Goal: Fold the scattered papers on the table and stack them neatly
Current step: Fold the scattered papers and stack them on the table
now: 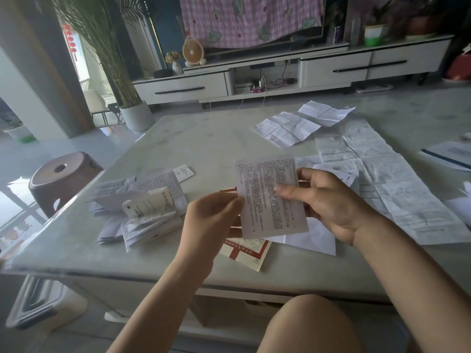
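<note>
I hold a printed white paper (267, 197) upright above the pale table (178, 146). My left hand (211, 220) pinches its left edge. My right hand (323, 202) grips its right side, thumb across the print. A loose pile of folded papers (142, 207) lies to the left. Under my hands lie a red-and-white leaflet (246, 252) and a blank white sheet (316, 238). Unfolded creased sheets lie at the back right (300, 123) and a long one along the right (397, 184).
A brown stool (62, 179) stands left of the table. A potted plant (136, 115) and a white TV cabinet (280, 72) are beyond the far edge. Another sheet (451, 155) lies at the far right. My knee (305, 327) is below the table's front edge.
</note>
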A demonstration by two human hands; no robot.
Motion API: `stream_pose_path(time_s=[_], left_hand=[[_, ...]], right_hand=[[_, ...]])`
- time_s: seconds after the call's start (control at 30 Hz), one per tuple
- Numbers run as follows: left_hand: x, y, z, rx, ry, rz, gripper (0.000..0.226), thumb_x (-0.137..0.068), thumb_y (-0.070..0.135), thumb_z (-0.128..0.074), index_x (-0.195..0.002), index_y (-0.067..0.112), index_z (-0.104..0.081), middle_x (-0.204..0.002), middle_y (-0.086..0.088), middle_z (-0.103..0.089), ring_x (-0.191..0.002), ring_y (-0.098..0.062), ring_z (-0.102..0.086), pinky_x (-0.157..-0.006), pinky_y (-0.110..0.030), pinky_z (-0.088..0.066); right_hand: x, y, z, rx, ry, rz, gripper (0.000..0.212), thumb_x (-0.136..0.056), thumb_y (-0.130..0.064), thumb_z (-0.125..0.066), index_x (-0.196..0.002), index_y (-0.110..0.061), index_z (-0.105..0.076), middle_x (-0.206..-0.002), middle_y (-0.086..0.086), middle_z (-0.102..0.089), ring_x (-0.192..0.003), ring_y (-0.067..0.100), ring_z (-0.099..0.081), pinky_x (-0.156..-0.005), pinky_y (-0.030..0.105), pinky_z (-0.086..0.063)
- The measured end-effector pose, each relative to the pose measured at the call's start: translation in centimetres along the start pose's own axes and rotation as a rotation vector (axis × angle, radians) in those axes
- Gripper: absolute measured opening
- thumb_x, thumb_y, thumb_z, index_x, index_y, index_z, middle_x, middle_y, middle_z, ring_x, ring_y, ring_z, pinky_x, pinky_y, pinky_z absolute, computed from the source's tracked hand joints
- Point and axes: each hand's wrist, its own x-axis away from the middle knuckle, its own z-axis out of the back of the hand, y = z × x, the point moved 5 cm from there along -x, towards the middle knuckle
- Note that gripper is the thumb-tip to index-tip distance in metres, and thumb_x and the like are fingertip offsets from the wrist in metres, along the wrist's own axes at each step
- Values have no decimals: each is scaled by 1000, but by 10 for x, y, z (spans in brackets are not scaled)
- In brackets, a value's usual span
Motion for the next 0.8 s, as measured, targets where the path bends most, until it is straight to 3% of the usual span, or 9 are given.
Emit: stream_pose_path(time_s=[0.17, 0.27, 0.33, 0.43, 0.53, 0.6, 0.67, 0.8], left_hand=[[-1, -4, 8, -13, 59, 17, 22, -90, 3, -54, -76, 14, -67, -71, -3, -72, -66, -18, -69, -52, -24, -53], [-2, -6, 11, 0, 76, 27, 27, -90, -1, -47, -73, 12, -64, -63, -2, -68, -61, -17, -65, -52, -28, -55], [-3, -8, 11, 133, 73, 96, 30, -92, 1, -41, -74, 11, -63, -68, -6, -69, -65, -20, -66, -58, -33, -56], [-3, -10, 2, 393, -84, 251, 24, -95, 19, -41, -84, 9, -60, -77, -15, -70, -69, -25, -68, -55, -31, -57], [1, -15, -5, 326, -231, 315, 26, -91, 29, -49, -91, 7, -63, -73, -10, -68, -70, -20, -68, -54, -30, -57], [0, -18, -4, 219, -204, 266, 20, -87, 20, -56, -94, 3, -65, -77, -10, -66, -67, -16, -67, -53, -26, -55], [-1, -19, 0, 148, -140, 192, 14, -87, 14, -58, -92, 3, -66, -78, -9, -65, -66, -15, -66, -51, -25, -54], [-1, -14, 5, -32, -72, 22, 12, -91, 14, -56, -89, 7, -66, -78, -6, -67, -73, -20, -67, -54, -28, -56]], right_hand=[[4, -1, -6, 33, -92, -12, 20, -86, 5, -55, -100, -7, -63, -88, 6, -71, -77, 16, -69, -61, 23, -56], [5, -2, -11, 77, -99, 42, 26, -87, 11, -51, -79, -11, -63, -75, 4, -68, -70, 14, -65, -56, 21, -54], [4, -2, -14, 114, -65, 79, 38, -87, 16, -46, -64, -11, -60, -80, 6, -69, -76, 15, -64, -61, 23, -55], [2, -4, -14, 147, -2, 166, 48, -83, 21, -43, -51, -10, -60, -87, 3, -72, -84, 15, -69, -66, 24, -58], [4, -7, -16, 204, 9, 250, 55, -80, 23, -43, -45, -15, -64, -82, -6, -72, -83, 5, -68, -65, 15, -53], [5, -7, -19, 268, -12, 264, 54, -81, 21, -43, -50, -17, -67, -83, -9, -72, -84, 1, -66, -68, 13, -51], [5, -5, -20, 289, -40, 232, 47, -83, 16, -40, -67, -15, -71, -89, -6, -73, -85, 2, -66, -71, 15, -52], [5, -8, -12, 104, -17, 121, 31, -92, 0, -37, -103, -13, -63, -85, 3, -71, -69, 11, -64, -59, 21, -52]])
